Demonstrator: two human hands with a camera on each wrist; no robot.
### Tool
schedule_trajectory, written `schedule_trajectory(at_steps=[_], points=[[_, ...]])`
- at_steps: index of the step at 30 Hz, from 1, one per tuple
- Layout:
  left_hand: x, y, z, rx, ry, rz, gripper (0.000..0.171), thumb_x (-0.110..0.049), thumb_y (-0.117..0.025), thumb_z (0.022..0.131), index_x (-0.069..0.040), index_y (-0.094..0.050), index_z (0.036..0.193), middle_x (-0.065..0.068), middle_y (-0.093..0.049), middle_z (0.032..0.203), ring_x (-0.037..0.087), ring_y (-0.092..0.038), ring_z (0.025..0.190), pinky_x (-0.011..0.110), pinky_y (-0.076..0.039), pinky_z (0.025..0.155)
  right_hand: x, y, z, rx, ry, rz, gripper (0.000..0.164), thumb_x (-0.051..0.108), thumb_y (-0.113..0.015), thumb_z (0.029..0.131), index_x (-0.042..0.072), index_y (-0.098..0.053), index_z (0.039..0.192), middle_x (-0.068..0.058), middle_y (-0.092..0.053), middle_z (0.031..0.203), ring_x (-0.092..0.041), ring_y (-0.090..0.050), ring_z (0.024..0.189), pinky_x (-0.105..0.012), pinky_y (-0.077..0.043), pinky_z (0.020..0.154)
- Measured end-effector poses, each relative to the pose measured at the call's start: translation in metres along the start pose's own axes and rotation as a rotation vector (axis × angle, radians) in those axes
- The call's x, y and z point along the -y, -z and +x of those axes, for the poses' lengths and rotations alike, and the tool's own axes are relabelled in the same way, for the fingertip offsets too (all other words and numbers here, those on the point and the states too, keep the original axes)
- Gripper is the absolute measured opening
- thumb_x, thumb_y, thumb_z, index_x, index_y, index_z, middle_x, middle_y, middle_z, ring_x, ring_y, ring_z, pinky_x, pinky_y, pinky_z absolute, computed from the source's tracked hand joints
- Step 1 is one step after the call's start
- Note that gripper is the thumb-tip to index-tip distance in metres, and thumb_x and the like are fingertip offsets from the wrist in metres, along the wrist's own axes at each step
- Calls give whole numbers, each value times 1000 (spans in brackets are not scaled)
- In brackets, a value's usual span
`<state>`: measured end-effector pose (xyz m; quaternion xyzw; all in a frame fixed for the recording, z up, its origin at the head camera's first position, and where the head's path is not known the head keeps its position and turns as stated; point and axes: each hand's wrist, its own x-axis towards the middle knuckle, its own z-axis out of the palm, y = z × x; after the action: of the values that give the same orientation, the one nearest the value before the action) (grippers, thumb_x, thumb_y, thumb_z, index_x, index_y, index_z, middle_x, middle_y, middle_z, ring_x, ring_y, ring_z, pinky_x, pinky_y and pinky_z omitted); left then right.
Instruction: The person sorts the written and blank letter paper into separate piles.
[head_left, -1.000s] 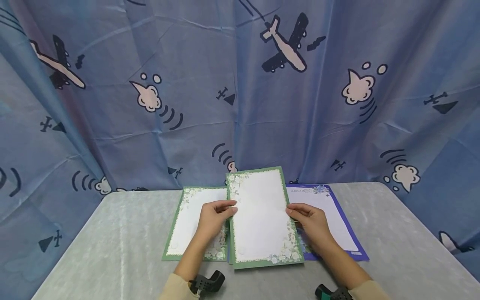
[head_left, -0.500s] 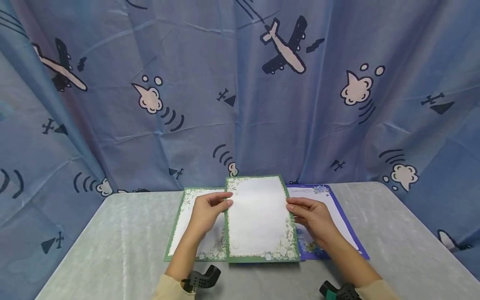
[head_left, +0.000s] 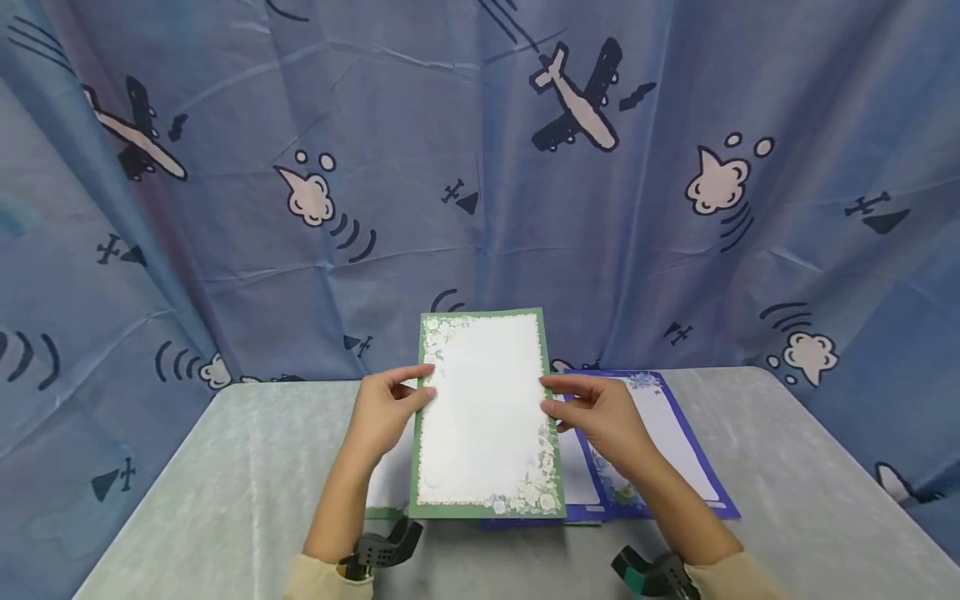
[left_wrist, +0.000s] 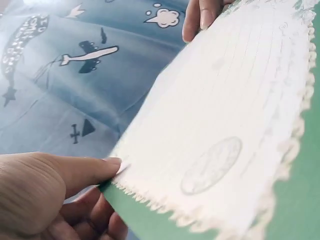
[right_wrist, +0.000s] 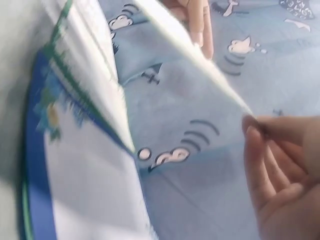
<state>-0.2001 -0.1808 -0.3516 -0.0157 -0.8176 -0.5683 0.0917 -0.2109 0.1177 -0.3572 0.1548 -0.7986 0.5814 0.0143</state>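
A green-bordered sheet of floral letter paper (head_left: 483, 417) is held up near the table's middle, its upper part overlapping the curtain in the head view. My left hand (head_left: 382, 410) pinches its left edge between thumb and fingers. The opposite edge is pinched by my right hand (head_left: 600, 417). Faint lines and an oval mark show on the sheet (left_wrist: 200, 110) in the left wrist view. From the right wrist side the paper (right_wrist: 210, 72) appears almost edge-on, with my right hand (right_wrist: 282, 175) gripping its border. Behind it, another green-bordered sheet (head_left: 384, 487) is mostly hidden.
Purple-bordered floral sheets lie on the grey table (head_left: 225, 500): one (head_left: 667, 425) at the right, another (head_left: 577, 479) partly covered beside it. A blue curtain (head_left: 405, 167) with airplane prints hangs behind the table. Each wrist wears a black device, such as the left one (head_left: 388, 546).
Both hands have carried the green-bordered sheet left and upward, after it dipped slightly. More of the purple-bordered sheets now shows at the right, and less of the green-bordered sheet at the left.
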Motion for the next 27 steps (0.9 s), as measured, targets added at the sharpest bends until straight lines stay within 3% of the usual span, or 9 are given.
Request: schedule_trajectory(at_steps=[5, 9, 14, 17, 23, 27], points=[[-3, 15, -1, -3, -1, 39, 39, -9, -73, 92, -16, -70, 130, 0, -52, 65, 14, -42, 62, 25, -38, 59, 16, -16, 9, -16, 2, -41, 38, 15, -76, 90, 6, -70, 127, -20, -65, 136, -13, -73, 78, -28, -60, 73], [-5, 24, -2, -38, 3, 67, 39, -10, -72, 93, -15, -69, 131, -1, -49, 64, 14, -42, 63, 25, -37, 58, 27, -29, 18, -41, 7, -111, 35, 13, -76, 90, 8, -72, 125, -19, -71, 123, -17, -74, 75, -29, -60, 71], [-8, 31, -3, -81, 22, 107, 40, -10, -70, 94, -16, -67, 134, -4, -29, 57, 15, -31, 57, 25, -31, 54, 40, -44, 26, -75, 16, -163, 35, 9, -77, 88, 10, -74, 123, -17, -73, 120, -18, -73, 71, -30, -60, 69], [-7, 35, -3, -85, 24, 137, 41, -10, -69, 95, -17, -65, 136, -3, -25, 60, 15, -24, 55, 25, -29, 52, 46, -52, 30, -83, 14, -167, 34, 8, -77, 88, 10, -74, 122, -17, -74, 120, -18, -73, 69, -31, -60, 67], [-2, 49, -4, -113, 39, 198, 42, -12, -67, 97, -18, -64, 138, -2, -26, 61, 14, -25, 54, 26, -31, 52, 50, -67, 33, -81, -29, -73, 34, 9, -77, 88, 12, -75, 121, -17, -73, 120, -20, -74, 71, -36, -61, 73], [1, 55, -4, -163, 72, 201, 39, -13, -68, 96, -17, -67, 135, -1, -38, 64, 16, -34, 60, 27, -34, 54, 47, -78, 33, -91, -37, 7, 34, 7, -77, 87, 11, -75, 121, -16, -74, 120, -20, -74, 73, -37, -62, 72]])
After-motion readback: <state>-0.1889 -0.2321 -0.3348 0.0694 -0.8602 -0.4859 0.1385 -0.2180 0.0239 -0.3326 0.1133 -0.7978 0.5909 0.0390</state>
